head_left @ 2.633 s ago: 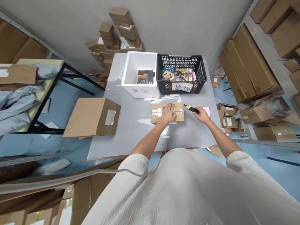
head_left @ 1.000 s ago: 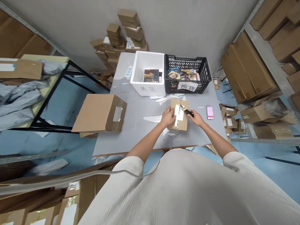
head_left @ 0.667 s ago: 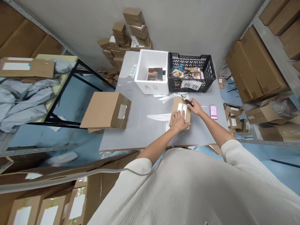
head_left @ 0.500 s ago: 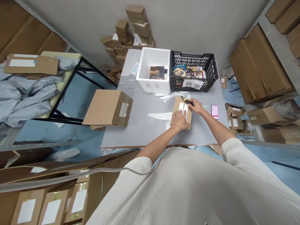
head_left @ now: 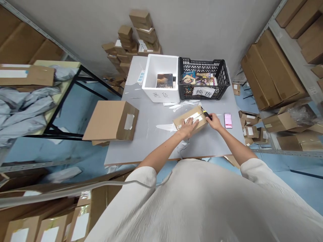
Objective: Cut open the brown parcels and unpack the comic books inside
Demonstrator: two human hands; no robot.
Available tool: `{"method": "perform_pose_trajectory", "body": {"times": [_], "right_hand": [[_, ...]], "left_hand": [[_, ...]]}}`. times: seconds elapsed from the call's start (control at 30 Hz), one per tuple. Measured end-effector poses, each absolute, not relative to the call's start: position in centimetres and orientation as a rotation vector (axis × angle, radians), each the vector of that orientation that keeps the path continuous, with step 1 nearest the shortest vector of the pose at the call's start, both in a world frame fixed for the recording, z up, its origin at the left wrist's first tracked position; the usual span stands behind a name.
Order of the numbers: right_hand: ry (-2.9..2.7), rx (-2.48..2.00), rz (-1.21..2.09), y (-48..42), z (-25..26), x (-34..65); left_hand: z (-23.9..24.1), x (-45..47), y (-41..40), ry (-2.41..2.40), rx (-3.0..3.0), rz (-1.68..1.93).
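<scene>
A small taped cardboard box [head_left: 199, 117] lies at an angle on the grey table [head_left: 151, 134], with a white label on top. My left hand [head_left: 188, 127] rests flat on its near half, fingers spread. My right hand [head_left: 215, 121] is closed round a yellow and black utility knife [head_left: 206, 114], whose blade end meets the box's far right corner.
A white foam bin [head_left: 161, 67] and a black plastic crate [head_left: 204, 64] holding books stand at the table's back. A larger cardboard box [head_left: 111, 120] overhangs the left edge. A pink phone [head_left: 227, 120] lies to the right. Cardboard boxes fill the shelves and floor around.
The small box has been turned from lengthwise to a slanted position. My left hand stayed pressed on it and my right hand kept the knife at its far end.
</scene>
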State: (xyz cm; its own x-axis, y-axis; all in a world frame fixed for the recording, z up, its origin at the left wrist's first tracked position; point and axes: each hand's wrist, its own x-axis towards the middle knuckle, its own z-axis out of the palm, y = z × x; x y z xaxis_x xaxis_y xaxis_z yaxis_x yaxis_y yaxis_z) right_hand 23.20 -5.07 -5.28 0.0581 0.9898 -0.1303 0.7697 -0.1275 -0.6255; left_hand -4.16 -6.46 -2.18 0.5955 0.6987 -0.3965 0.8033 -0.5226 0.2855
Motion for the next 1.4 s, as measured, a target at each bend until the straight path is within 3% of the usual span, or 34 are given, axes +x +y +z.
{"method": "perform_pose_trajectory", "body": {"times": [0.23,0.63,1.07,1.4], "right_hand": [[-1.59,-1.877,0.975,-10.1,-5.9,20.5],[-1.563,-1.78,1.226,-9.9,-3.1,25.1],[-1.83,-1.877,1.236,-8.3,-0.1,29.6],[-2.52,-1.812,0.846,-5.0,0.8,30.4]], "left_hand": [[-1.2,-8.1,-5.3,1.101,2.566,-0.318],[-0.4,-5.1,-5.3,1.151,2.586,-0.194],[-1.0,-2.5,-4.9,1.162,2.582,-0.351],[-1.6,-2.9,-5.3,1.166,2.586,-0.283]]}}
